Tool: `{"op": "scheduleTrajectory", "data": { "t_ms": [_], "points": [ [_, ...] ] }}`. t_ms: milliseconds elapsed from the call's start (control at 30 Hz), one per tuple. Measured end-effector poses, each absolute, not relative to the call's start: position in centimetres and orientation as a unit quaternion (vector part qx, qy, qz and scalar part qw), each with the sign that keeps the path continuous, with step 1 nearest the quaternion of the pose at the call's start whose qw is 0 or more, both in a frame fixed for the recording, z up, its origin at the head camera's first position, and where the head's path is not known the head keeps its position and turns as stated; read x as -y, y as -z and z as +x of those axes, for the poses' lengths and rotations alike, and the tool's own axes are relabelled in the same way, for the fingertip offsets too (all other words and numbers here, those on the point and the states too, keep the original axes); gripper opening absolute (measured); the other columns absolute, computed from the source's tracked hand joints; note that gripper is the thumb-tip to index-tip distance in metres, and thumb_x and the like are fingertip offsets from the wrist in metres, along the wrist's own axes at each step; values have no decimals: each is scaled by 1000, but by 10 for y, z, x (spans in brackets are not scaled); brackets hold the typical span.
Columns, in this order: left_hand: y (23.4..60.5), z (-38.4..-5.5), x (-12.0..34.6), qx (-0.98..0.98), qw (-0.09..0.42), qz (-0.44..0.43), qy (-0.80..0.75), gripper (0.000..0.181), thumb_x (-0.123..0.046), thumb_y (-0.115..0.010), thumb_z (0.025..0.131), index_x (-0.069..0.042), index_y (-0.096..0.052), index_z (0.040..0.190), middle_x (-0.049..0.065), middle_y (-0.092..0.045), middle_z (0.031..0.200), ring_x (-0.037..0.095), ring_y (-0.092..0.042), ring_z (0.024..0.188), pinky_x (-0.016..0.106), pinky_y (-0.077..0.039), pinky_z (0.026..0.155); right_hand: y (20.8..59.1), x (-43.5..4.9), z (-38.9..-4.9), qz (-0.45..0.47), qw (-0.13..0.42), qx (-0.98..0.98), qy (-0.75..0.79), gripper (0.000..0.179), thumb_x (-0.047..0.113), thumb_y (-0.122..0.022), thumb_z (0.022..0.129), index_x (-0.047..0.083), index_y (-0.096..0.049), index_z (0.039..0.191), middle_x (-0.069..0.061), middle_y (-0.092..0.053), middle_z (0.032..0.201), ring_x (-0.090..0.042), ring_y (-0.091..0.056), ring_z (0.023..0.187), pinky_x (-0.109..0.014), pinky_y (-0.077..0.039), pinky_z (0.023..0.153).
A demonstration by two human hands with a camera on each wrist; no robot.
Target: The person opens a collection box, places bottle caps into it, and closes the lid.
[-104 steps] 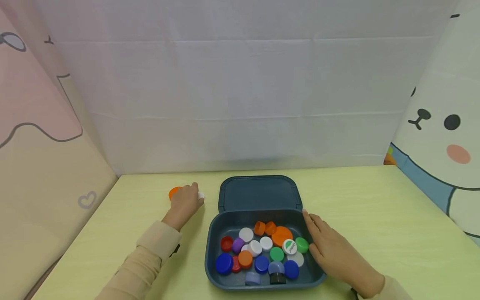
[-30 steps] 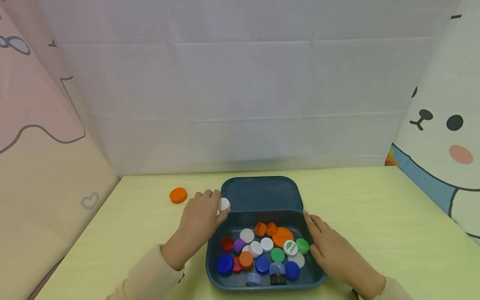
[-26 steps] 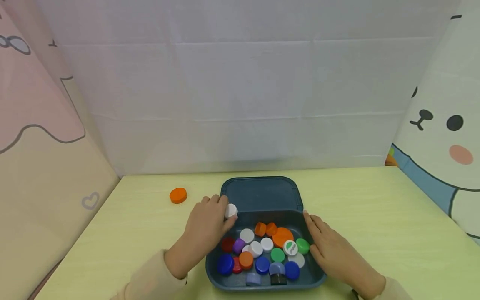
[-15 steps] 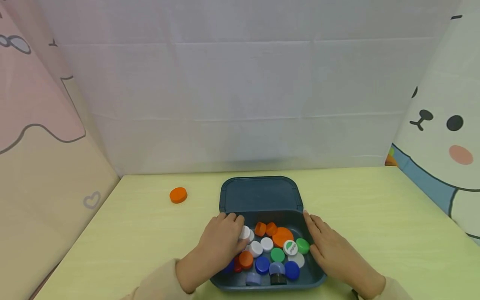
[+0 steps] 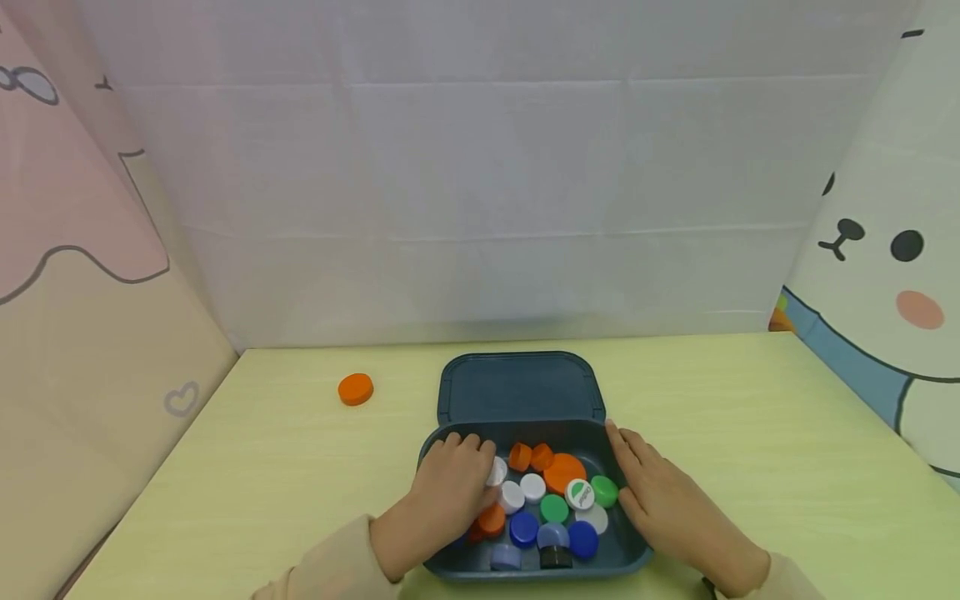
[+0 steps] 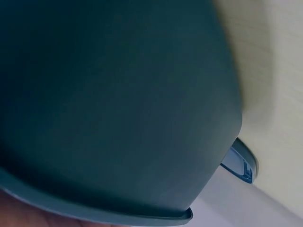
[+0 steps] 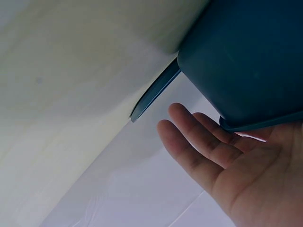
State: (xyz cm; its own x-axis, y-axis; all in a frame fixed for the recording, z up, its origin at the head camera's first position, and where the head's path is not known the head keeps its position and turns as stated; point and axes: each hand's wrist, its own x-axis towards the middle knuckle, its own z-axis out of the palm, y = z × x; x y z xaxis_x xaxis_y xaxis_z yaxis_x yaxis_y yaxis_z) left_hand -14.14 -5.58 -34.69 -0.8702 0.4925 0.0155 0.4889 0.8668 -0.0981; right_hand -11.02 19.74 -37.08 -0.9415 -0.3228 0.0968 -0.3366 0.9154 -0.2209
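My left hand (image 5: 453, 487) reaches over the left wall into a dark blue-grey box (image 5: 573, 573) of plastic bottle caps. Its fingers are bent downward and hide what lies beneath them; whether a cap is between them cannot be seen. A white cap (image 5: 497, 472) shows just right of its fingertips. Along the box's right rim rests my right hand (image 5: 667, 504), fingers extended; in the right wrist view the right hand (image 7: 255, 170) lies against the rim with its fingers loosely spread. The left wrist view is mostly filled by the box's outer wall (image 6: 128, 104).
Several caps lie in the box, among them a large orange cap (image 5: 564, 473), a green cap (image 5: 554, 508) and a blue cap (image 5: 523, 528). Behind the box is its dark lid (image 5: 521, 387). An orange cap (image 5: 356, 389) sits on the yellow table (image 5: 300, 467) at left.
My left hand took a white cap from the table beside the orange one, carried it right and lowered into the box; that cap is now out of sight. My right hand stayed put.
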Motion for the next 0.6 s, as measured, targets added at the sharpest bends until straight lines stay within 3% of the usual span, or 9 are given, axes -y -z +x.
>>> {"op": "scheduleTrajectory", "data": {
  "t_ms": [200, 600],
  "points": [
    [346, -141, 57, 965, 19, -256, -46, 40, -45, -67, 77, -11, -63, 97, 3, -61, 85, 19, -54, 73, 31, -47, 63, 371, -198, -111, 167, 26, 979, -117, 63, 17, -53, 87, 1, -27, 142, -19, -39, 138, -31, -47, 119, -48, -43, 94],
    [329, -142, 71, 964, 82, -252, 22, 31, -38, -66, 81, -10, -63, 94, 4, -63, 84, 18, -54, 69, 29, -48, 61, 371, -198, -110, 170, 29, 978, -119, 62, 17, -53, 87, 1, -27, 142, -19, -39, 138, -31, -47, 119, -47, -43, 95]
  ]
}}
